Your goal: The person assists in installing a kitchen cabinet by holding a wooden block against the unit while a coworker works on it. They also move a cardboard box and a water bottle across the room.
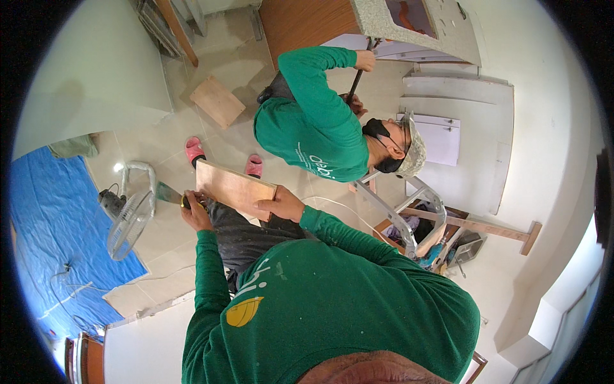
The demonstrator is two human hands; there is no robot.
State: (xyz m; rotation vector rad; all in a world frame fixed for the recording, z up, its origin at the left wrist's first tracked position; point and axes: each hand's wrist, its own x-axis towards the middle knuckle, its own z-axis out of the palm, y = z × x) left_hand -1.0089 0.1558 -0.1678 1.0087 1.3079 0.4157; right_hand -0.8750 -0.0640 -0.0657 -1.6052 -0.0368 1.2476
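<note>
My left hand (197, 212) is closed around the black and yellow handle of a flat-bladed tool (170, 194). Its broad grey blade points away to the left; whether it is a saw or a scraper I cannot tell. A short pale wooden board (231, 184) lies tilted across in front of my legs. The fingers of my right hand (283, 203) grip the board's near right end, thumb on its upper face. My left hand is by the board's left edge, and I cannot make out whether the two touch.
Just ahead, a co-worker (320, 121) holds a dark bar (355, 82) against a cabinet (313, 25). A fan (128, 224) stands at left beside blue sheeting (51, 224). A stepladder (425, 205) and a tool box (412, 227) are at right. Another board (217, 101) lies on the floor.
</note>
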